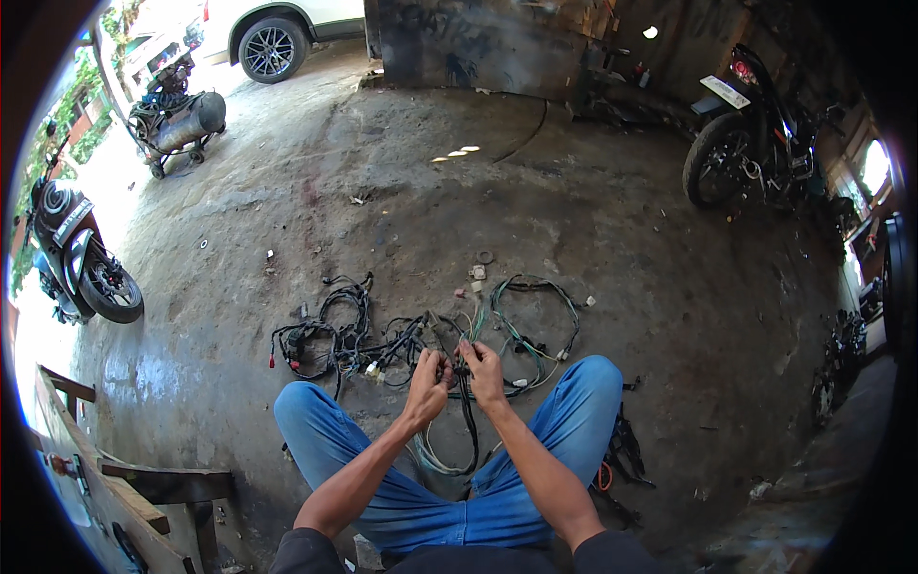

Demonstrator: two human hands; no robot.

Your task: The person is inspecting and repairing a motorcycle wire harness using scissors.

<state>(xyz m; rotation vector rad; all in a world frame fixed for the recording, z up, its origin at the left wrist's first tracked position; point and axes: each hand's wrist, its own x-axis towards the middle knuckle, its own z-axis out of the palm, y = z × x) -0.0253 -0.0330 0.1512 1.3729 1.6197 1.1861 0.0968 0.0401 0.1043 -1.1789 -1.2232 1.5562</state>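
A vehicle wiring harness point(346, 337) lies spread on the floor in front of my bent knees. Its left part is a tangle of black taped wires and plugs. To the right, thinner green and pale wires form a loop point(527, 284). My left hand point(430, 375) is closed, fingers curled around part of the harness at its middle. Just beside it, my right hand point(485, 371) pinches wires of the same harness between thumb and fingers. The exact bit in each grip is too small to make out. Dark cables point(469, 426) hang below the hands between my legs.
A white connector point(477, 273) and a small dark ring point(485, 257) lie beyond the hands. Motorcycles stand at the left point(81, 258) and far right point(736, 143). An air compressor point(186, 124) is far left, and a wooden bench point(124, 478) is near left.
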